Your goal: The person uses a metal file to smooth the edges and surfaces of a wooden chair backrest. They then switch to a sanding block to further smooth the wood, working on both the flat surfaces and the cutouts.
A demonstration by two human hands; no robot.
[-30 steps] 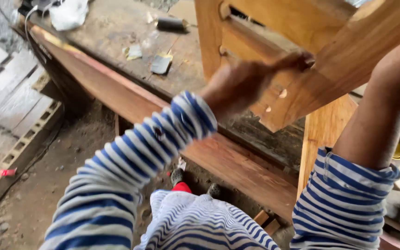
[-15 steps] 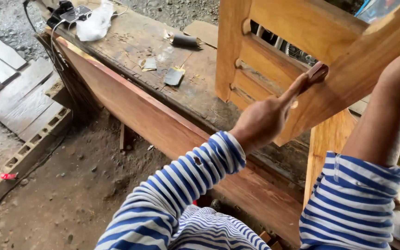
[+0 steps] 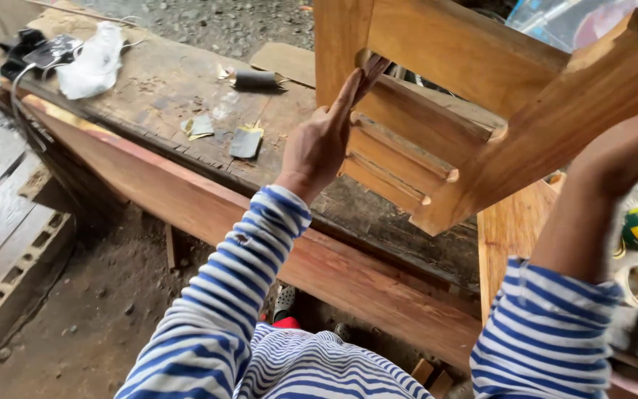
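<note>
Sandpaper [image 3: 371, 70] pinched in left hand [image 3: 323, 140] rubs wooden frame [image 3: 467, 96]; right hand [image 3: 629, 148] grips it.

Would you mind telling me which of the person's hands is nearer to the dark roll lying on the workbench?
Left. The left hand presses sandpaper against the wooden frame, just right of and below the dark roll. The right hand grips the frame's far right side, much farther away.
</note>
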